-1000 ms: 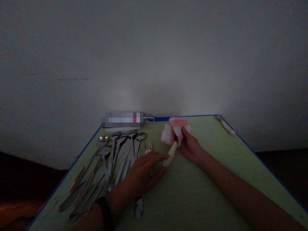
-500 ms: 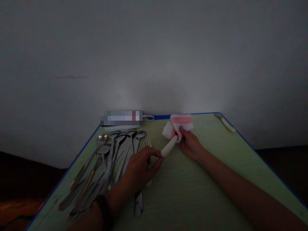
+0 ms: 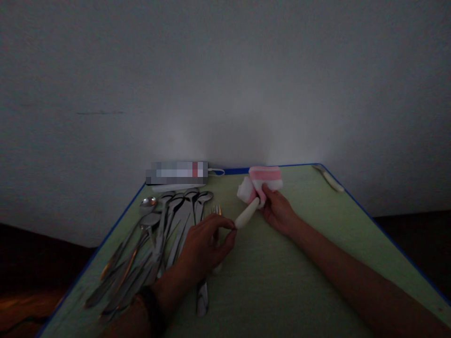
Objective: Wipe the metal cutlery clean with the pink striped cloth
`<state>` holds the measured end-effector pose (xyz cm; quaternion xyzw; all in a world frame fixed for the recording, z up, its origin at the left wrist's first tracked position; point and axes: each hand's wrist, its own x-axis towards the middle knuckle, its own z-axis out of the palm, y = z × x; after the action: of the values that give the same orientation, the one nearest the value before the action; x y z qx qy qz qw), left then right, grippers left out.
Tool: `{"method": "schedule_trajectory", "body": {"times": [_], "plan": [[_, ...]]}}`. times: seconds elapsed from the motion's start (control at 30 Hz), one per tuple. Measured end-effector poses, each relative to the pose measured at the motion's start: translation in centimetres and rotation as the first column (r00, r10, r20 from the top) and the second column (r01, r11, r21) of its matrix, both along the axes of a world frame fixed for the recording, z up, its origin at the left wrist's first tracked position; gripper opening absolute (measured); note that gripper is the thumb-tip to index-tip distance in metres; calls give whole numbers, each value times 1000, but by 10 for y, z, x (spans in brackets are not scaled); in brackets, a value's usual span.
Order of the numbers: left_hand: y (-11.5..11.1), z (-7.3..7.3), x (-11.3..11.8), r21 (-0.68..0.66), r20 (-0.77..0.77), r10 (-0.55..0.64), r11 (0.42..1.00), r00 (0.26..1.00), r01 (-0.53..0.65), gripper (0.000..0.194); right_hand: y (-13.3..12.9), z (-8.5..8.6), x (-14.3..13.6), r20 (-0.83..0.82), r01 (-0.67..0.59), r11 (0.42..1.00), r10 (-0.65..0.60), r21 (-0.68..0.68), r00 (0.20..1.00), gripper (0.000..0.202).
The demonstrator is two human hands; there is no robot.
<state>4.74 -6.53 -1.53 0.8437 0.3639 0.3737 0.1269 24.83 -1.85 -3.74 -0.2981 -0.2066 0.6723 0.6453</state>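
Wall: a grey wall is filling the view behind the table; a thin dark mark is running across its left part.
Table: a pale green, blue-edged table is standing against it, bearing everything you are working with.
Cutlery pile: spoons and other metal cutlery are lying overlapped at your left, mostly with bowls pointing toward the wall; a pixelated box-like object is sitting just beyond them.
Right hand: your right hand is gripping a pink-and-white striped cloth, thumb on top; the cloth is bunching around one end of a utensil.
Left hand: your left hand is pinching the utensil's near end between thumb and fingertips; a dark band is circling that wrist.
Cloth step: you appear to be wiping the covered end; the next move, as I judge it, is calling for a steady left pinch while the cloth is sliding along the metal.
White-handled utensil: the white-handled utensil is slanting between your hands, its handle showing and its other end hiding in the cloth; its type is staying unclear.
Other pieces: a fork is lying partly behind your left hand; another white-handled piece is resting near the far right corner.
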Motion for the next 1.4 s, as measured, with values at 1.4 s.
{"method": "schedule_trajectory", "body": {"times": [1.4], "plan": [[1, -1, 1, -73, -157, -214, 976, 964, 205, 40, -6, 7, -6, 116, -76, 996, 71, 37, 991, 17]]}}
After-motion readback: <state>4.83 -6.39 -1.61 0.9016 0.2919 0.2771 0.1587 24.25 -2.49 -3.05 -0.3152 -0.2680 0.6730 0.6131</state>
